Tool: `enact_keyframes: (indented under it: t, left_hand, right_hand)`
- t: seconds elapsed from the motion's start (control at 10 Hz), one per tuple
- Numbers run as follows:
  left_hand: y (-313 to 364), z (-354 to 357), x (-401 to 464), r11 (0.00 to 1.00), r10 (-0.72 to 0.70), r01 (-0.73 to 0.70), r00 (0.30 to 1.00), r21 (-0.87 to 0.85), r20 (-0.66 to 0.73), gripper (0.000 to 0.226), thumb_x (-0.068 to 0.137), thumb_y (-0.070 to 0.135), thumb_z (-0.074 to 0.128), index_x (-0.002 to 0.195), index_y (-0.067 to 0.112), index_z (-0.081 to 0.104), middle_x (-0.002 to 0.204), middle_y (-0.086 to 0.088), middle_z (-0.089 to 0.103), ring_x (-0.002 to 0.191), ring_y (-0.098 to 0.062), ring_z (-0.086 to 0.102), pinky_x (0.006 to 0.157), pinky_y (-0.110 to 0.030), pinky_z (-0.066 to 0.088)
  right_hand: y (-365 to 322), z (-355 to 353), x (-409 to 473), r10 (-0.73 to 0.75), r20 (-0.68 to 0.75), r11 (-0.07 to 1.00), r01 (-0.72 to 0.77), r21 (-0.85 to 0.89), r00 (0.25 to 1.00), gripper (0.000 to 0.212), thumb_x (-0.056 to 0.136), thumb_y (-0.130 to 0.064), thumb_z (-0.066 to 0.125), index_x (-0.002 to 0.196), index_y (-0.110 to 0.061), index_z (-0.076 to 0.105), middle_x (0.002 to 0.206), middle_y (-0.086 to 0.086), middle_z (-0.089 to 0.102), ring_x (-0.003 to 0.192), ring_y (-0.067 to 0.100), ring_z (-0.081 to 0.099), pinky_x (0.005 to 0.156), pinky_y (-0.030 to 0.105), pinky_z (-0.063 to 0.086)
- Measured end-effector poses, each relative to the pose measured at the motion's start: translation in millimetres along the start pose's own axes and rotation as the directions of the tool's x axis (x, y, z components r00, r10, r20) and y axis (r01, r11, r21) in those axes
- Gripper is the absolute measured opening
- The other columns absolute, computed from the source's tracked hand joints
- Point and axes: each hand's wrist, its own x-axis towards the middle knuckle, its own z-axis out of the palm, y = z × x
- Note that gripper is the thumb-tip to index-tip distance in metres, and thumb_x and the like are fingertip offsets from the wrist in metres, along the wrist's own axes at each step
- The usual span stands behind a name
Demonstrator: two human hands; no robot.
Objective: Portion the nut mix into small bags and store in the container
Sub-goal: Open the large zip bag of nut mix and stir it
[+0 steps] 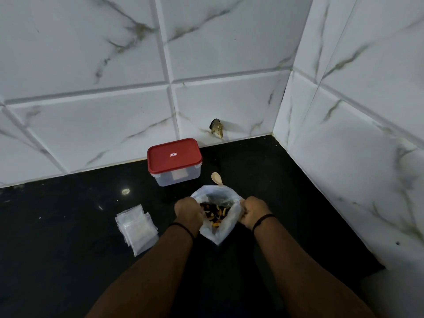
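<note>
I see my left hand (pixel 188 211) and right hand (pixel 254 211) curled tight on opposite rims of the nut mix bag (pixel 226 228), mouth spread between the fingers.

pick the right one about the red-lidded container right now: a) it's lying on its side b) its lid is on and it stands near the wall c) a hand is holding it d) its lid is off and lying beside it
b: the red lid sits closed on the container, which stands upright by the tiled wall, while the left hand and right hand both hold the big bag of nut mix open.
</note>
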Motion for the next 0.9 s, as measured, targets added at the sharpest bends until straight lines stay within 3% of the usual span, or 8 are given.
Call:
enact_keyframes:
  t: [0.1,0.2,0.3,0.4,0.5,0.6,0.7,0.9]
  left_hand:
    - [-17.1,1.1,4.0,0.349,-0.207,0.019,0.977,-0.937,-0.057,0.044,0.104,0.01,0.035,0.144,-0.006,0.04,0.141,-0.027,0.049,0.072,-0.02,0.051,0.066,-0.035,0.045]
    - [-29.3,-9.3,10.4,0.413,-0.197,0.127,0.979,-0.902,0.048,0.041,0.102,0.007,0.035,0.14,-0.005,0.047,0.098,-0.015,0.058,0.065,-0.02,0.048,0.067,-0.036,0.048]
    - [-28.5,-26.2,8.8,0.205,-0.191,0.247,0.959,-0.947,0.209,0.025,0.103,0.007,0.033,0.092,-0.001,0.054,0.092,0.004,0.064,0.053,-0.019,0.049,0.066,-0.022,0.056]
    - [-26.9,-31.4,12.3,0.269,-0.113,0.275,0.961,-0.923,0.254,0.031,0.102,0.01,0.033,0.077,0.004,0.051,0.047,-0.01,0.056,0.035,-0.021,0.052,0.035,-0.024,0.047]
    - [-29.7,-31.5,21.3,0.251,-0.03,0.32,0.946,-0.913,0.323,0.016,0.094,0.02,0.049,0.082,0.01,0.051,0.06,-0.007,0.053,0.048,-0.017,0.048,0.046,-0.026,0.047]
    - [-25.0,-27.5,28.0,0.316,0.068,0.264,0.952,-0.912,0.299,0.032,0.086,0.033,0.065,0.1,0.007,0.053,0.072,-0.007,0.051,0.045,-0.015,0.046,0.044,-0.025,0.045]
    - [-12.9,-18.8,32.5,0.495,0.108,0.07,0.984,-0.866,0.142,0.035,0.082,0.033,0.076,0.099,0.007,0.059,0.083,-0.009,0.057,0.065,-0.02,0.056,0.058,-0.033,0.049]
    - [12.8,-20.7,34.5,0.658,0.16,-0.194,0.98,-0.728,-0.116,0.025,0.096,0.029,0.063,0.086,0.007,0.06,0.075,-0.008,0.057,0.067,-0.018,0.055,0.06,-0.031,0.049]
  right_hand:
    - [3.0,-16.5,-3.6,-0.026,-0.022,0.997,0.027,0.071,0.999,0.052,0.107,-0.034,0.036,0.15,-0.007,0.034,0.147,0.015,0.046,0.134,0.026,0.048,0.098,0.026,0.047]
    - [-4.4,-26.8,-7.8,-0.039,0.045,0.966,0.026,0.257,0.998,0.04,0.103,-0.023,0.042,0.133,0.001,0.051,0.119,0.016,0.055,0.093,0.026,0.061,0.084,0.037,0.051]
    - [0.4,-33.7,-7.1,0.095,0.111,0.954,-0.123,0.274,0.989,0.022,0.095,-0.018,0.043,0.097,-0.002,0.059,0.09,0.014,0.058,0.075,0.027,0.06,0.071,0.039,0.053]
    - [1.0,-38.3,-10.0,0.089,0.098,0.965,-0.11,0.236,0.991,0.023,0.087,-0.023,0.047,0.099,-0.006,0.058,0.094,0.012,0.06,0.086,0.027,0.066,0.063,0.038,0.056]
    - [4.1,-43.9,-13.8,0.071,0.078,0.985,-0.082,0.152,0.994,0.022,0.087,-0.028,0.051,0.097,-0.009,0.058,0.094,0.01,0.058,0.08,0.022,0.061,0.054,0.032,0.05]
    - [10.4,-45.8,-11.3,0.056,0.08,0.995,-0.062,0.076,0.995,0.029,0.096,-0.038,0.052,0.105,-0.01,0.057,0.096,0.01,0.057,0.076,0.021,0.058,0.046,0.028,0.048]
    - [21.1,-44.9,-1.2,0.106,0.102,0.994,-0.105,-0.013,0.989,0.041,0.097,-0.043,0.054,0.119,-0.007,0.055,0.109,0.014,0.061,0.077,0.024,0.06,0.044,0.028,0.051]
    - [40.1,-55.3,3.0,0.058,0.069,0.923,-0.027,-0.385,0.996,0.038,0.1,-0.041,0.05,0.086,-0.007,0.055,0.077,0.009,0.052,0.065,0.018,0.049,0.06,0.03,0.045]
